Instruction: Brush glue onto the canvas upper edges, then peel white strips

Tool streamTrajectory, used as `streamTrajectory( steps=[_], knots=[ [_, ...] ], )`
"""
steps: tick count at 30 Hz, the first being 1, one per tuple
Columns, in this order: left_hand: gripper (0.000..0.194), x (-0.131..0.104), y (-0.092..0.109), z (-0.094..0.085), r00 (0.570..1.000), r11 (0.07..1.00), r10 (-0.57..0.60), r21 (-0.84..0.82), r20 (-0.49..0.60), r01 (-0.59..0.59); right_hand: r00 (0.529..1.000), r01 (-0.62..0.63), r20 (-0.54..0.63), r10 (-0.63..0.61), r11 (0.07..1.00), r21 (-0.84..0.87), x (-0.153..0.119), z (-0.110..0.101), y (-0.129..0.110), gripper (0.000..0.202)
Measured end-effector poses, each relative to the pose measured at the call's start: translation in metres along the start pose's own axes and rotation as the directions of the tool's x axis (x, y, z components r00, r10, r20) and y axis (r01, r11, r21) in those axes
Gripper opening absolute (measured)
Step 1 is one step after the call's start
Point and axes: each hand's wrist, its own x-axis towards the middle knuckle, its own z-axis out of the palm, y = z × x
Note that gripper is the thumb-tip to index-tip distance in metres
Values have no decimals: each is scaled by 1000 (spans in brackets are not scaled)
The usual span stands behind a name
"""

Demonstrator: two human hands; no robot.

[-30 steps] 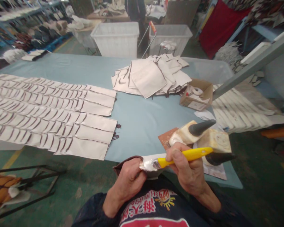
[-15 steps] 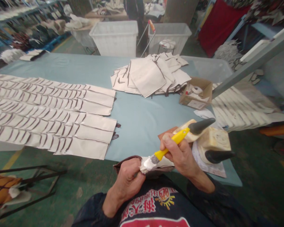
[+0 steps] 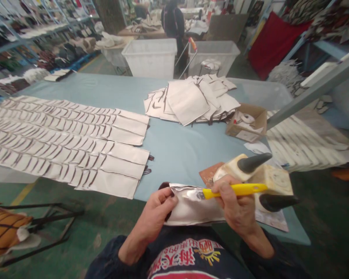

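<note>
My right hand [image 3: 237, 205] is closed round the yellow handle of a brush [image 3: 235, 190], held nearly level. White paste coats its bristles, which lie over the upper edge of a cream fabric piece [image 3: 194, 211] with dark edging. The fingers of my left hand [image 3: 157, 209] pinch the piece's left end, where brown material shows. This piece lies at the table's near edge, in front of my body. Close beyond my right hand are two pale containers [image 3: 232, 167] [image 3: 275, 180] with dark cone-shaped tops and a brown flat piece [image 3: 208, 173].
Overlapping rows of cream pieces [image 3: 75, 139] cover the left of the blue table [image 3: 177, 149]. A loose pile of cream pieces [image 3: 189, 99] lies at the back, beside a cardboard box [image 3: 246, 122]. Beyond stand white bins [image 3: 151, 58] and a person [image 3: 174, 23]. A metal bar [image 3: 317, 85] slants at right.
The brush has swung to nearly level and moved right, off my left fingers and onto the fabric. More of the cream piece's face shows. The whole view has shifted slightly.
</note>
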Motion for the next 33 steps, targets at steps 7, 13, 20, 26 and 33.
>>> streamTrajectory(
  steps=[7, 13, 20, 26, 33],
  knots=[
    [43, -1, 3, 8, 998, 999, -30, -38, 55, 32, 958, 285, 55, -280, 948, -143, 1, 19, 21, 32],
    [36, 0, 5, 0, 999, 991, -23, -133, -48, 17, 890, 444, -19, -456, 876, -188, -3, 2, 7, 30],
    [35, -1, 8, 6, 997, 988, -13, -152, -79, 1, 726, 686, 303, -617, 684, -250, 2, 17, 0, 28],
    [39, 0, 5, 6, 992, 983, -37, -182, -120, 15, 709, 705, 326, -626, 643, -299, 1, 11, -2, 27],
    [34, -1, 8, 4, 993, 987, -19, -161, -113, 1, 723, 688, 292, -627, 614, -386, 3, 8, -4, 30]
  ],
)
